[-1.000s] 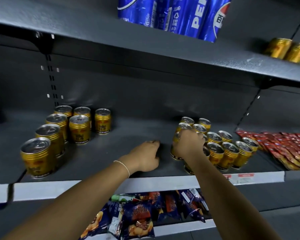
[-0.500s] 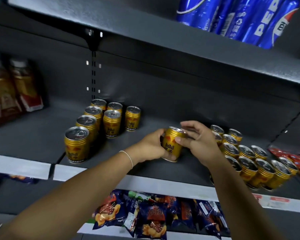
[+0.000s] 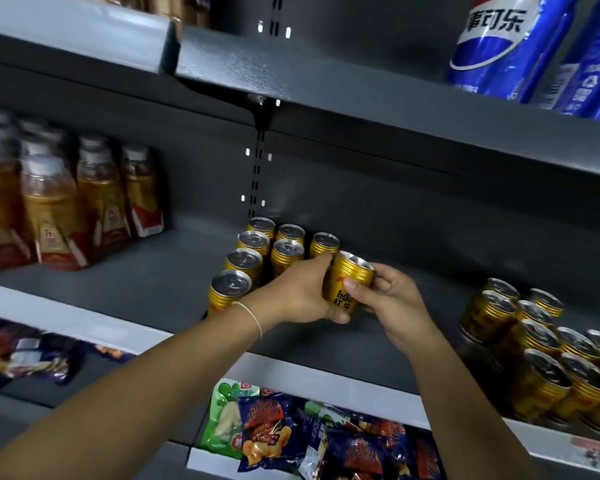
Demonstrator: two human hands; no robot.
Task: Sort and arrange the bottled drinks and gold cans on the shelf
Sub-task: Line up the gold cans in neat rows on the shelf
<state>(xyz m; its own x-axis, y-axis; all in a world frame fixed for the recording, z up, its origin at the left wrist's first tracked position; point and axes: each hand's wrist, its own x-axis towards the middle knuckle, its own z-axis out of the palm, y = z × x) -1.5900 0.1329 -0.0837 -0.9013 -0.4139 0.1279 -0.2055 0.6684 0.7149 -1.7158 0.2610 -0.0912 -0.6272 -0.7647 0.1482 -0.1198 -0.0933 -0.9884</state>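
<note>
One gold Red Bull can (image 3: 347, 283) is held tilted over the shelf (image 3: 146, 271), beside the neat can block (image 3: 245, 259). The left hand (image 3: 302, 293) wraps its side; the right hand (image 3: 394, 304) pinches the upper end, probably to steer it upright in front of the lone rear can (image 3: 324, 242)

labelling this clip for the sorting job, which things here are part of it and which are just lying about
Part of the job: held gold can, gripped by left hand and right hand; left cluster of gold cans; right cluster of gold cans; bottled drinks; shelf.
Lying about: blue cola bottles above; snack bags below.
</note>
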